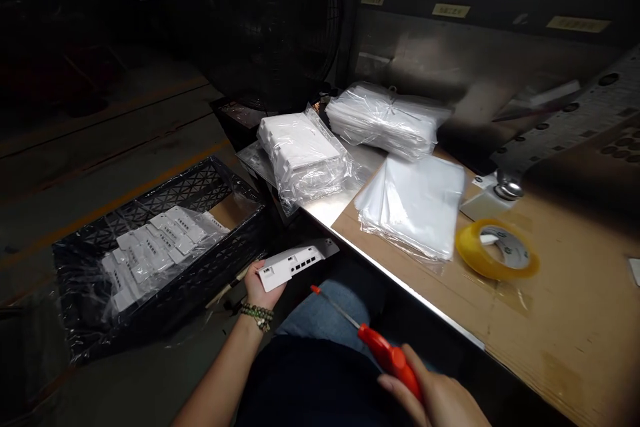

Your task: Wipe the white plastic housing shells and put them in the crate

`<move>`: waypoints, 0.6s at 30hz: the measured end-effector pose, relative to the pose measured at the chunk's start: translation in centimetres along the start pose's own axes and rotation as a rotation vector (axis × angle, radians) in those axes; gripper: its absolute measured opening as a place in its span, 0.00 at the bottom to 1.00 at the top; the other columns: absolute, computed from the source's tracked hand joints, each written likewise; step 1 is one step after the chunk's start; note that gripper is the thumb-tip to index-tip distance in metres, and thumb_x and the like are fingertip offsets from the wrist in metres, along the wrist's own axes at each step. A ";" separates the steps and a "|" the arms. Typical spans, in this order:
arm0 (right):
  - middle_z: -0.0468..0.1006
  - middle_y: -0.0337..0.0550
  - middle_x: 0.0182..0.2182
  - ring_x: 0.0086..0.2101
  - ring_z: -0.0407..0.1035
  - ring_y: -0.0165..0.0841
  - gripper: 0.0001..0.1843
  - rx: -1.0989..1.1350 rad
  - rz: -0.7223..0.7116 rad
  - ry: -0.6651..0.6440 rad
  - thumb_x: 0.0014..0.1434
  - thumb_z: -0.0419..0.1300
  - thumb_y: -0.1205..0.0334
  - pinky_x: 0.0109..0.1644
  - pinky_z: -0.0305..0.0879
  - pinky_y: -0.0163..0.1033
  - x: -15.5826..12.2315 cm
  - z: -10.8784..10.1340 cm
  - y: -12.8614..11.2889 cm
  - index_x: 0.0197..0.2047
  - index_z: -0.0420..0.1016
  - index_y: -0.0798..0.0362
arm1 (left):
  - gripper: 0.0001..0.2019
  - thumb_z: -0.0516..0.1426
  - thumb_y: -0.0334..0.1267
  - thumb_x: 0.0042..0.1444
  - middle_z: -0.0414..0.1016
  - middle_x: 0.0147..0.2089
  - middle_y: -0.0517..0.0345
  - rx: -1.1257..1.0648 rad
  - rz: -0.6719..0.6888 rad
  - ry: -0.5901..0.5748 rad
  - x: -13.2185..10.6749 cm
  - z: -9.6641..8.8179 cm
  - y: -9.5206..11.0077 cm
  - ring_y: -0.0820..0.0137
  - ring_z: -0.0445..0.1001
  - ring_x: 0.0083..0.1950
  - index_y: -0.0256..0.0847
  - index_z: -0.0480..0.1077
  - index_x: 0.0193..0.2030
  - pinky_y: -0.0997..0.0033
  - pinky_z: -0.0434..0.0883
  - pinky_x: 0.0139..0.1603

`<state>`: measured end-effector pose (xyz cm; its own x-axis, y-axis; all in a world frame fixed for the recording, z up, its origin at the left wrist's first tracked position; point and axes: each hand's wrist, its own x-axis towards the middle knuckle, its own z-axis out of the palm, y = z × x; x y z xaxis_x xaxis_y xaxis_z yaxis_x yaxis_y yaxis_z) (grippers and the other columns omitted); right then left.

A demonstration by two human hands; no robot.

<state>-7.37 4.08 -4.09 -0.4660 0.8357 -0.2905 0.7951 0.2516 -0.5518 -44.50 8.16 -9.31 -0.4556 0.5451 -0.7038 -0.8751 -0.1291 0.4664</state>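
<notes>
My left hand (259, 288) is closed on the near end of a white plastic housing (295, 265), which has a row of small square cut-outs. It is held up over the lap, beside the table edge. A tool with a red handle, a thin metal shaft and a red tip (383, 349) is gripped in my right hand (435, 390). Its tip points up and left toward the housing, apart from it. I cannot tell the tool's exact kind. Part of my right hand is cut off by the lower frame edge.
A black crate (200, 297) at left holds several bagged white parts (150, 250). On the table (565, 293) lie a bagged white stack (300, 140), a bundle of clear bags (387, 120), loose bags (415, 203) and yellow tape (470, 250). A large fan (260, 20) stands behind.
</notes>
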 end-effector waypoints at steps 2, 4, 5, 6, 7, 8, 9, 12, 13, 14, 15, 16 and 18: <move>0.83 0.43 0.26 0.26 0.80 0.46 0.27 -0.062 0.113 0.094 0.67 0.47 0.33 0.26 0.66 0.37 0.2 -0.4 1.2 0.49 0.74 0.44 | 0.12 0.50 0.37 0.68 0.78 0.37 0.50 0.011 0.017 -0.006 -0.2 0.1 0.6 0.61 0.79 0.38 0.34 0.72 0.45 0.57 0.80 0.41; 0.83 0.45 0.25 0.26 0.79 0.47 0.29 -0.078 0.185 0.130 0.67 0.45 0.32 0.26 0.66 0.39 0.3 -0.9 1.6 0.49 0.73 0.46 | 0.13 0.49 0.34 0.65 0.79 0.36 0.48 0.026 0.043 -0.021 -0.3 -0.1 1.4 0.60 0.80 0.37 0.33 0.72 0.48 0.57 0.81 0.39; 0.84 0.46 0.26 0.26 0.79 0.47 0.29 -0.051 0.182 0.111 0.68 0.44 0.33 0.26 0.66 0.39 0.3 -1.2 1.4 0.49 0.74 0.46 | 0.14 0.49 0.33 0.64 0.79 0.36 0.46 0.033 0.057 -0.028 -0.4 -0.3 1.7 0.59 0.81 0.36 0.32 0.73 0.49 0.57 0.81 0.39; 0.84 0.45 0.27 0.27 0.80 0.46 0.28 -0.006 0.153 0.071 0.68 0.45 0.34 0.26 0.66 0.38 0.3 -1.4 1.0 0.47 0.74 0.46 | 0.15 0.50 0.32 0.62 0.80 0.35 0.46 0.042 0.069 -0.033 -0.5 -0.5 2.1 0.58 0.81 0.36 0.31 0.73 0.51 0.57 0.82 0.39; 0.84 0.44 0.28 0.28 0.80 0.44 0.26 0.047 0.107 0.022 0.68 0.46 0.35 0.27 0.67 0.37 0.2 -1.5 0.4 0.46 0.74 0.45 | 0.16 0.51 0.32 0.60 0.80 0.35 0.45 0.051 0.079 -0.038 -0.6 -0.7 2.3 0.57 0.81 0.35 0.31 0.72 0.52 0.56 0.82 0.39; 0.84 0.43 0.28 0.29 0.81 0.43 0.24 0.098 0.054 -0.029 0.68 0.48 0.36 0.29 0.67 0.36 0.1 -1.6 -0.3 0.46 0.74 0.45 | 0.18 0.52 0.31 0.59 0.81 0.35 0.45 0.063 0.086 -0.043 -0.7 -0.9 2.5 0.56 0.82 0.35 0.31 0.72 0.54 0.55 0.83 0.40; 0.84 0.41 0.29 0.30 0.81 0.41 0.22 0.139 0.002 -0.081 0.68 0.51 0.37 0.30 0.68 0.35 0.1 -1.6 -0.9 0.46 0.75 0.44 | 0.20 0.52 0.31 0.57 0.81 0.34 0.46 0.075 0.092 -0.049 -0.9 -1.1 2.7 0.56 0.82 0.34 0.31 0.71 0.56 0.55 0.83 0.41; 0.85 0.40 0.30 0.31 0.80 0.40 0.20 0.184 -0.055 -0.156 0.66 0.54 0.38 0.33 0.69 0.34 0.2 -1.5 -1.9 0.46 0.75 0.44 | 0.29 0.54 0.27 0.52 0.83 0.36 0.47 0.122 0.080 -0.097 -1.7 -1.8 3.3 0.53 0.83 0.38 0.32 0.69 0.63 0.51 0.83 0.46; 0.85 0.41 0.30 0.31 0.80 0.41 0.21 0.181 -0.028 -0.151 0.66 0.52 0.37 0.33 0.69 0.35 0.3 -1.6 -1.8 0.46 0.74 0.44 | 0.33 0.55 0.25 0.49 0.84 0.38 0.47 0.143 0.060 -0.117 -2.0 -2.1 3.7 0.51 0.84 0.40 0.33 0.68 0.65 0.50 0.83 0.48; 0.84 0.42 0.29 0.30 0.80 0.41 0.23 0.176 0.012 -0.138 0.67 0.50 0.36 0.33 0.69 0.35 0.5 -1.7 -1.5 0.46 0.73 0.45 | 0.36 0.55 0.23 0.46 0.84 0.40 0.46 0.167 0.031 -0.136 -2.2 -2.4 4.1 0.49 0.84 0.42 0.34 0.67 0.66 0.49 0.82 0.49; 0.84 0.42 0.28 0.29 0.80 0.42 0.25 0.171 0.054 -0.126 0.67 0.47 0.35 0.33 0.69 0.36 0.6 -1.9 -1.3 0.46 0.73 0.46 | 0.40 0.55 0.21 0.42 0.84 0.42 0.45 0.192 -0.003 -0.152 -2.4 -2.8 4.7 0.47 0.83 0.44 0.35 0.67 0.67 0.49 0.82 0.50; 0.83 0.43 0.28 0.28 0.79 0.42 0.27 0.171 0.085 -0.121 0.68 0.45 0.34 0.33 0.69 0.37 0.7 -2.2 -1.0 0.46 0.72 0.46 | 0.42 0.54 0.19 0.39 0.84 0.43 0.44 0.216 -0.041 -0.164 -2.6 -3.2 5.4 0.45 0.83 0.46 0.35 0.67 0.67 0.49 0.82 0.50; 0.83 0.41 0.28 0.28 0.78 0.41 0.27 0.188 0.076 -0.151 0.67 0.45 0.33 0.34 0.70 0.37 0.7 -3.0 -0.9 0.46 0.72 0.46 | 0.44 0.53 0.17 0.36 0.84 0.44 0.44 0.256 -0.105 -0.181 -2.8 -4.1 6.9 0.43 0.82 0.47 0.35 0.68 0.67 0.50 0.82 0.49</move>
<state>-7.24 5.87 -1.45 -0.4714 0.7626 -0.4429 0.7508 0.0835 -0.6552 -49.89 2.36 -6.33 -0.3083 0.6854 -0.6597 -0.8362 0.1354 0.5315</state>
